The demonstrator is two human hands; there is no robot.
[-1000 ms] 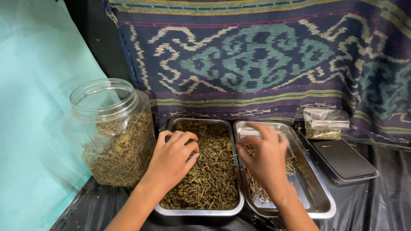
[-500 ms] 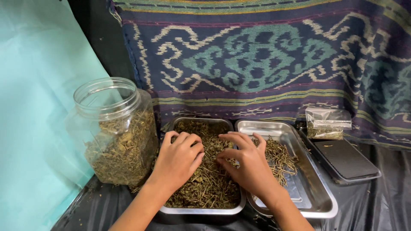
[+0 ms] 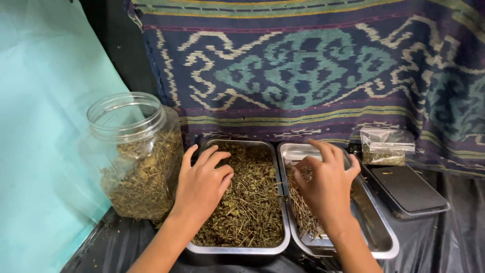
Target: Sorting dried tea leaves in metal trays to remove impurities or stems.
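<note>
My left hand (image 3: 202, 184) lies open on the dried herbs (image 3: 247, 202) while my right hand (image 3: 326, 184) pinches some over the second tray (image 3: 376, 232).

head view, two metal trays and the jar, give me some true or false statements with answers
1. The left hand rests palm down on the dried herbs in the left tray. True.
2. The right hand is inside the plastic jar. False: it is over the right tray, pinching a few dried bits.
3. The jar has its lid on. False: its mouth is open.
4. A small clear bag of herbs lies behind a flat black device. True.
5. The right tray is fuller than the left. False: much of its bare metal floor shows.
</note>
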